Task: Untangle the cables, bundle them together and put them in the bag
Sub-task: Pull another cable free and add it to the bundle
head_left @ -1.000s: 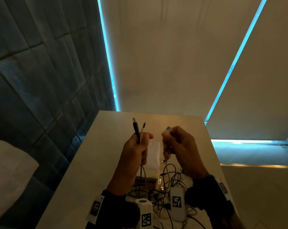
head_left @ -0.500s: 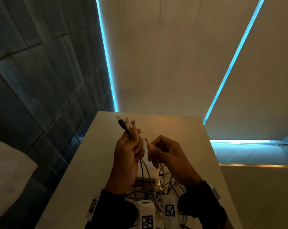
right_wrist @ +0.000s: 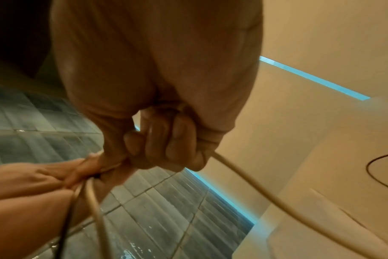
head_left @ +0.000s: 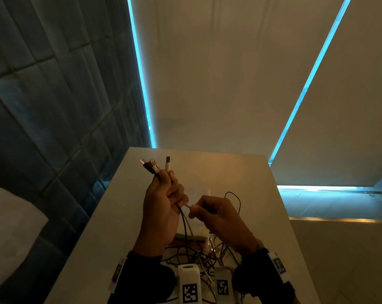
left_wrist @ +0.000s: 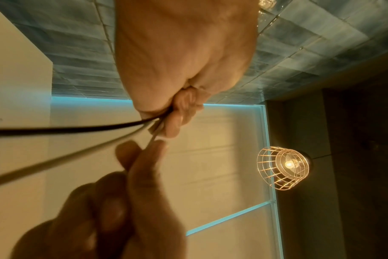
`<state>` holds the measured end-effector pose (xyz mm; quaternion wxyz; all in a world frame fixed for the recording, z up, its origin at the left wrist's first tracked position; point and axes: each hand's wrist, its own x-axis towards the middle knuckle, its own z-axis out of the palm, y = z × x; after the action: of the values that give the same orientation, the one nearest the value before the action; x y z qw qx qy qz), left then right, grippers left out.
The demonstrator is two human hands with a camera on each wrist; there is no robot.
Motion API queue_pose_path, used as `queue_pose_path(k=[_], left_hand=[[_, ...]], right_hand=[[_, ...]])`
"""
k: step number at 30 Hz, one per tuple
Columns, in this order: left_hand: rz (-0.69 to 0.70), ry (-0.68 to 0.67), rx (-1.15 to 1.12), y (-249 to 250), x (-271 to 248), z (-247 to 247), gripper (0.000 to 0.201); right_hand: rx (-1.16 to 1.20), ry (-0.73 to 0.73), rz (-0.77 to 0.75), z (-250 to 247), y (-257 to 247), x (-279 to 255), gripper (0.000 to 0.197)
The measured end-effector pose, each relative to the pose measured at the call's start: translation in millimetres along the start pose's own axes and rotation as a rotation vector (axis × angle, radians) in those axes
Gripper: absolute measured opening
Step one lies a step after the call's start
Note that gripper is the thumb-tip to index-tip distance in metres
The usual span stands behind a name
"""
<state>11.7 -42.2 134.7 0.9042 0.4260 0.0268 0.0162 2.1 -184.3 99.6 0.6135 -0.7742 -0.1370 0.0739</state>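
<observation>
My left hand (head_left: 163,198) is raised over the table and grips three cables together, their plugs (head_left: 155,166) sticking up above the fist: one black, two white. A black cable (left_wrist: 66,129) and a white cable (left_wrist: 55,162) run down from that fist. My right hand (head_left: 209,212) is close beside it and pinches a white cable (right_wrist: 255,191) just below the left fist. A tangle of black and white cables (head_left: 199,253) lies on the table under my wrists. A clear plastic bag (head_left: 199,194) lies flat on the table behind my hands, mostly hidden.
The narrow white table (head_left: 240,172) runs away from me to a pale wall. A dark tiled wall (head_left: 54,106) stands along the left. A thin black cable loop (head_left: 234,198) rises beside my right hand. A caged lamp (left_wrist: 284,164) glows overhead.
My right hand passed its white plug to the left hand, which now grips three plug ends. The right hand then dropped lower to pinch the white cable under the left fist.
</observation>
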Motion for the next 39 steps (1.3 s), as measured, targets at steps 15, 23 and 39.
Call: queue_pose_path(k=[15, 23, 39], left_hand=[[-0.039, 0.025, 0.088, 6, 5, -18, 0.038], [-0.009, 0.03, -0.036, 11, 5, -26, 0.032], [-0.13, 0.049, 0.172, -1, 1, -19, 0.039]], right_hand=[[-0.11, 0.053, -0.015, 5, 38, 3, 0.029], [-0.344, 0.064, 0.069, 6, 77, -3, 0.034], [0.042, 0.332, -0.108, 6, 2, 6, 0.02]])
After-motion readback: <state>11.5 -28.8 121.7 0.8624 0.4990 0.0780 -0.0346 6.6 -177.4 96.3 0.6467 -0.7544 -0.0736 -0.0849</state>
